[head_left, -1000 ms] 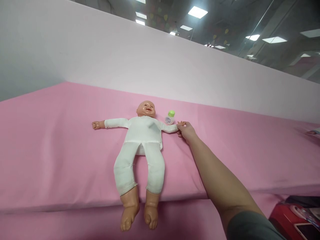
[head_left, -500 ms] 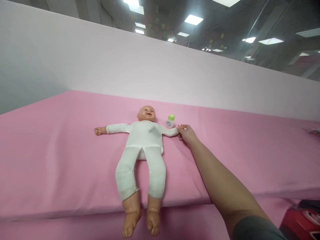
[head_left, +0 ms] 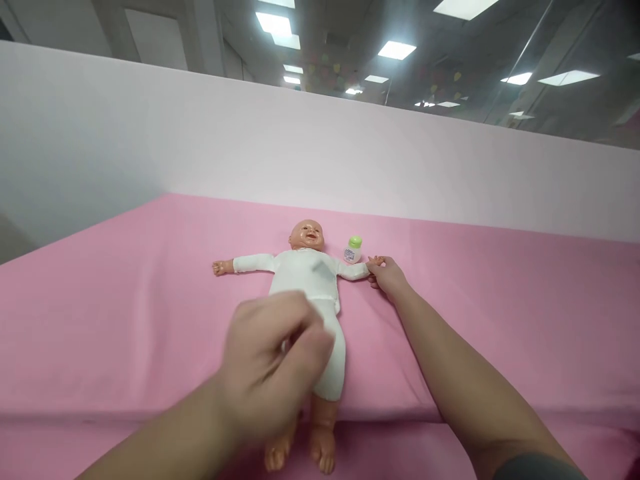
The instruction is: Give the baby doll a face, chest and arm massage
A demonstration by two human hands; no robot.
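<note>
A baby doll (head_left: pixel 306 275) in a white suit lies on its back on the pink surface (head_left: pixel 125 313), arms spread, feet hanging over the front edge. My right hand (head_left: pixel 386 276) is stretched out to the doll's left hand and pinches it. My left hand (head_left: pixel 270 363) hovers close to the camera above the doll's legs, fingers curled and slightly blurred, with nothing visible in it. A small bottle with a green cap (head_left: pixel 353 249) stands upright beside the doll's head, just behind its arm.
A pale partition wall (head_left: pixel 320 153) rises behind the pink surface. Above it are ceiling lights and glass panels. The pink surface drops to a lower pink step along the front edge (head_left: pixel 100 427).
My left hand has come into view from the lower left and now covers the doll's legs. My right hand stays on the doll's hand. The camera has tilted and shifted slightly.
</note>
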